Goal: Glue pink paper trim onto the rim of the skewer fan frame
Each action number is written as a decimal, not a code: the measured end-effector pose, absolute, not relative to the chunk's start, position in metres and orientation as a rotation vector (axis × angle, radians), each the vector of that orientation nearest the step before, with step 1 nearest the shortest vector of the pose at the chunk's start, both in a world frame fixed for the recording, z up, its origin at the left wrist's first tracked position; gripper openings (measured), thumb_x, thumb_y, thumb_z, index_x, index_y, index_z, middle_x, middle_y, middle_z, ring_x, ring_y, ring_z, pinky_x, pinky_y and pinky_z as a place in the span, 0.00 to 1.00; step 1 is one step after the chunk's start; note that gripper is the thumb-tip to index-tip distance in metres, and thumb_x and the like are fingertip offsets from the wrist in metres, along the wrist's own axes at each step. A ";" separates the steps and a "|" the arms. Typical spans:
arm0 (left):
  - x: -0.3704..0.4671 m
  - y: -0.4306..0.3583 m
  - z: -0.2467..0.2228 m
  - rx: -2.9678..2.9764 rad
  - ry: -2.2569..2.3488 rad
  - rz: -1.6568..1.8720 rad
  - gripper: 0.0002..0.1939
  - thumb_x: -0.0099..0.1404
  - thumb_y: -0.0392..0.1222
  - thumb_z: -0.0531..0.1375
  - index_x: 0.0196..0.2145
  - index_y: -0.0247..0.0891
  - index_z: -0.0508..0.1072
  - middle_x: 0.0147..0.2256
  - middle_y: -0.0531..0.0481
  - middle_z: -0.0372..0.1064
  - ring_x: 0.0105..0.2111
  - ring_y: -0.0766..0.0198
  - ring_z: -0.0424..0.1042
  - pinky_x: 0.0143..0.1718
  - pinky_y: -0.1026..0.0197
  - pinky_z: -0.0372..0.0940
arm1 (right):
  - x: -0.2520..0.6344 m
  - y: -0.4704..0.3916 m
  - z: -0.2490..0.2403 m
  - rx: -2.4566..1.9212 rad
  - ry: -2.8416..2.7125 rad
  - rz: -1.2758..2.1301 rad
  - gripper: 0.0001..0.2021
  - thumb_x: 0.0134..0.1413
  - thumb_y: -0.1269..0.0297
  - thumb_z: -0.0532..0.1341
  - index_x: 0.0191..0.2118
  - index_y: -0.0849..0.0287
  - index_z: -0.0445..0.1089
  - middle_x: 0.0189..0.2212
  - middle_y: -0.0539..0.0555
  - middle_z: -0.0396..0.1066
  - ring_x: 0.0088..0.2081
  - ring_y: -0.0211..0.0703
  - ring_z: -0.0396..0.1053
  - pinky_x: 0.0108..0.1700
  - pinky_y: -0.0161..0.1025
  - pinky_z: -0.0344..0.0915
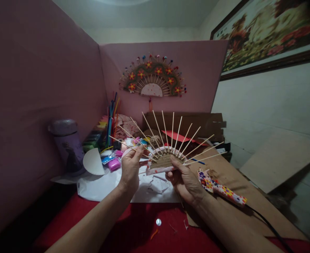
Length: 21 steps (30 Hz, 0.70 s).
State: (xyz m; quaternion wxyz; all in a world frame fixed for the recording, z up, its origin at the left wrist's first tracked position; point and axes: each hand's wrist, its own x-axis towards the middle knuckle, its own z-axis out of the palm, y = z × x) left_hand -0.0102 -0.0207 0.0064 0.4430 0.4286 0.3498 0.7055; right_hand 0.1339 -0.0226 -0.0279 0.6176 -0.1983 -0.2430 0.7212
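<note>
A half-round cardboard piece (163,161) with a pale spotted rim is held up in front of me, with several thin wooden sticks (172,128) fanning out from its curved edge. My right hand (185,179) grips its lower right part, thumb on the bare cardboard. At the left end, my left hand (134,165) pinches the lowest sticks near the cardboard between thumb and fingers. Beyond, a finished-looking decorated fan (151,75) with orange flowers and small coloured balls hangs on the pink panel.
A flower-patterned glue gun (223,189) with a black cord lies on the brown board (260,211) at right. White paper (91,186), a purple bottle (68,147), coloured packets (114,164) and pipe cleaners (112,121) stand or lie left. Scraps and a white disc (158,222) are on the red cloth.
</note>
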 end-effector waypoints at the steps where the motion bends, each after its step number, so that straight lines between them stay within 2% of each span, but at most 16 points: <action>1: -0.010 -0.021 0.007 1.062 0.868 1.759 0.13 0.51 0.48 0.61 0.24 0.33 0.71 0.25 0.51 0.68 0.25 0.68 0.66 0.25 0.65 0.63 | 0.134 -0.023 -0.028 -0.457 -0.560 1.658 0.07 0.39 0.71 0.68 0.26 0.63 0.68 0.17 0.46 0.65 0.16 0.28 0.59 0.18 0.27 0.58; 9: -0.009 -0.023 0.007 1.073 0.865 1.827 0.12 0.51 0.46 0.62 0.28 0.35 0.67 0.26 0.52 0.67 0.27 0.68 0.67 0.24 0.66 0.64 | 0.134 -0.022 -0.029 -0.455 -0.546 1.668 0.07 0.39 0.70 0.68 0.26 0.63 0.68 0.18 0.46 0.67 0.17 0.28 0.59 0.18 0.27 0.59; 21: -0.011 -0.021 0.006 1.053 0.868 1.833 0.13 0.51 0.47 0.62 0.29 0.36 0.68 0.26 0.52 0.67 0.27 0.67 0.67 0.25 0.65 0.64 | 0.134 -0.023 -0.027 -0.486 -0.530 1.656 0.08 0.37 0.70 0.68 0.25 0.63 0.69 0.16 0.45 0.65 0.16 0.28 0.59 0.17 0.26 0.59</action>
